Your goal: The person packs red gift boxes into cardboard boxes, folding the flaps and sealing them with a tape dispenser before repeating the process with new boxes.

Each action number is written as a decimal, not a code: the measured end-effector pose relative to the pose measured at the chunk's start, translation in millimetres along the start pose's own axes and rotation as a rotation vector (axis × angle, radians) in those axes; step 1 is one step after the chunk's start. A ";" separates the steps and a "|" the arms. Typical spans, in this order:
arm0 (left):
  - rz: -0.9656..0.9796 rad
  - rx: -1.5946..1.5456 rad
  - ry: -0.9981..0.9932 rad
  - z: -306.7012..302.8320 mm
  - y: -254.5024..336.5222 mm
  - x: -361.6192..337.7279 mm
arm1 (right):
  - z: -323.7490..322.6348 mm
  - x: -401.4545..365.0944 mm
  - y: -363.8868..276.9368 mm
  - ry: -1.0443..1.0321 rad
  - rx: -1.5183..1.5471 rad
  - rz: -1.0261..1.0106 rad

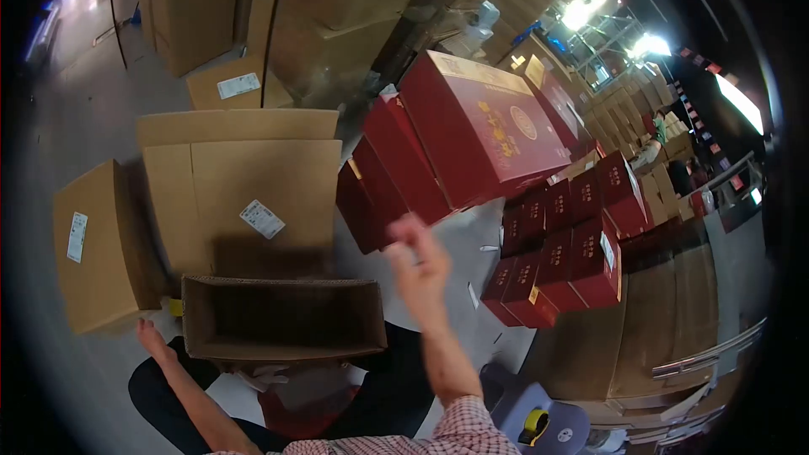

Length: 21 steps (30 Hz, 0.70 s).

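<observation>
An open cardboard box (282,354) stands upright between my knees, its inside dark. My left hand (152,339) is just left of the box, fingers stretched out and apart from it, with nothing visible in them. A small yellow item (175,307) shows behind the box's left corner, close to that hand. My right hand (417,265) is raised to the right of the box, its fingers bent and smeared by motion. Beyond the box leans a larger flattened carton (223,190) with a white label (263,219).
A second labelled carton (97,244) stands at the left. Large red boxes (480,131) and several smaller red boxes (560,265) are stacked at the right. A grey-purple stool (543,425) carries a yellow-and-black tape roll (533,427). Wrapped cartons (337,25) line the back.
</observation>
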<state>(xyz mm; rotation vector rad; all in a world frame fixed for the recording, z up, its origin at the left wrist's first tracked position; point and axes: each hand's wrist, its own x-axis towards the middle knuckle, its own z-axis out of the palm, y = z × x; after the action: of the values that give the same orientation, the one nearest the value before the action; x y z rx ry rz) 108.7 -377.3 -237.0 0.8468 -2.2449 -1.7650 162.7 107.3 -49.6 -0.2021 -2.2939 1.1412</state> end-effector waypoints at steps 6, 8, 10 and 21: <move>0.208 -0.162 -0.061 71.1 60.1 -25.9 | -271.6 154.3 118.6 0.548 -0.399 0.177; 0.248 -0.234 -0.157 110.9 91.0 -52.0 | -306.7 185.2 160.2 0.505 -0.319 0.285; 0.246 -0.296 -0.307 149.2 124.8 -90.1 | -347.0 216.5 223.5 0.421 -0.377 0.350; -0.063 -0.255 -1.118 333.3 263.3 -129.5 | -323.8 163.7 177.1 0.342 -0.185 0.406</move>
<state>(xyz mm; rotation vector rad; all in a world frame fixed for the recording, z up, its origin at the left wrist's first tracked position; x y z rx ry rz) -23.4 8.0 -60.1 -0.2454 -2.3624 -2.9372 184.4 501.1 36.9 -0.8966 -2.0963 0.9836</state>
